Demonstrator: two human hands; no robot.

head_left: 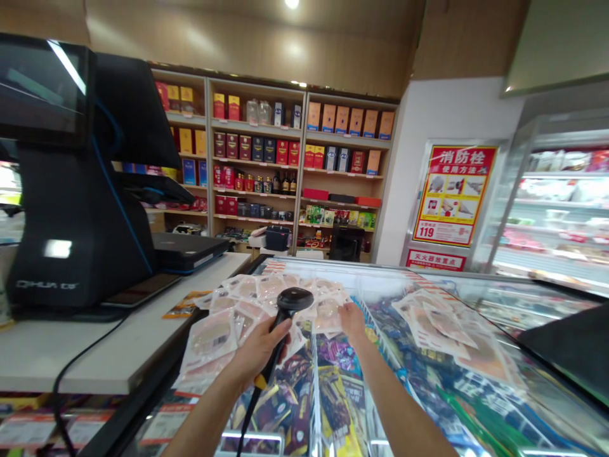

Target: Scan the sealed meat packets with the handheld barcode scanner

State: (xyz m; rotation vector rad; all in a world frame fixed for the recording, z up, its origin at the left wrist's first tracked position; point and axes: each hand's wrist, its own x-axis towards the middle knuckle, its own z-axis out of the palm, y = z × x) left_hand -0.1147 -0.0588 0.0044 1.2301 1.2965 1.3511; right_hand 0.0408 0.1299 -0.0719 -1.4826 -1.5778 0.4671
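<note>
1 camera, worn on the head, looks forward and down across a glass-topped freezer (375,277). The left hand (263,350) and right hand (353,322) are near, at mid-view. The wide view spans a black terminal (71,219) near left, shelves (257,126) far, and a red poster (454,195) far right.

Black scanner (294,298) with yellow trigger (260,381), pale pinkish packets (212,336), red-and-yellow poster (454,193)

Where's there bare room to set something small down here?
The white counter has a bare patch between the cable, the flat device and the freezer's black edge. On the glass, a gap lies between the right hand and the smaller packet pile. The larger pile, around the scanner, is crowded.
</note>
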